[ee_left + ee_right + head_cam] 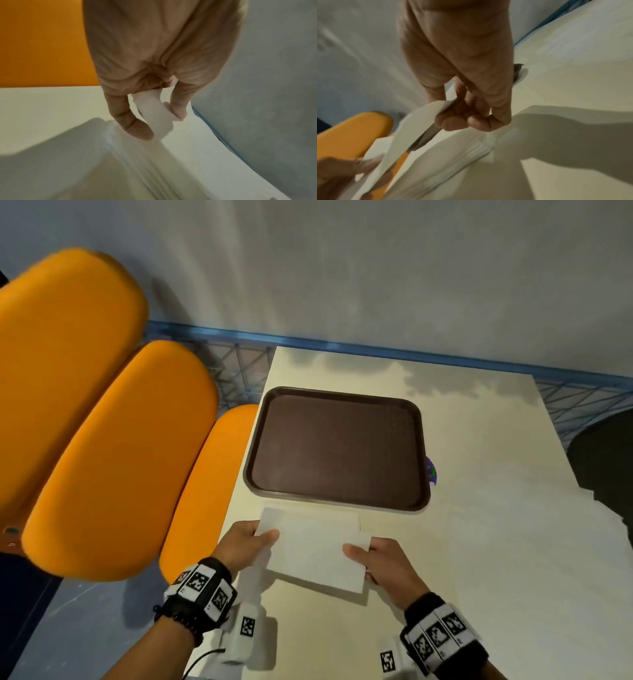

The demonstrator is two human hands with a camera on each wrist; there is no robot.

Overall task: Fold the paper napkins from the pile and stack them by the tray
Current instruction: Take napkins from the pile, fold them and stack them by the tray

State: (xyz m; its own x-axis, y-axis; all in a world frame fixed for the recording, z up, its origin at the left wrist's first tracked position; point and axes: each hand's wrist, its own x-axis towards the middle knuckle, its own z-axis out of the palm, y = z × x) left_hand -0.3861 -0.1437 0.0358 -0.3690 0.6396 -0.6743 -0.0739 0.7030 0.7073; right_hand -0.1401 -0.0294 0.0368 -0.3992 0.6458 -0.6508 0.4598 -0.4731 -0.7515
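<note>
A white paper napkin (315,553) hangs just above the cream table (479,542), in front of the brown tray (337,448), which holds nothing. My left hand (270,537) pinches its far left corner between thumb and fingers; the left wrist view shows the left hand (159,121) with the napkin's corner (154,112) curled between them. My right hand (359,553) pinches the right edge, thumb on top; seen from the wrist, the right hand (447,108) lifts that napkin (419,121). Under it lies the napkin pile (462,155), its layered edge (123,152) showing.
Orange padded seats (120,457) stand close along the table's left side. A small purple object (431,470) peeks out at the tray's right rim. A dark round shape (603,467) sits past the table's right edge. A blue rail and grey wall run behind.
</note>
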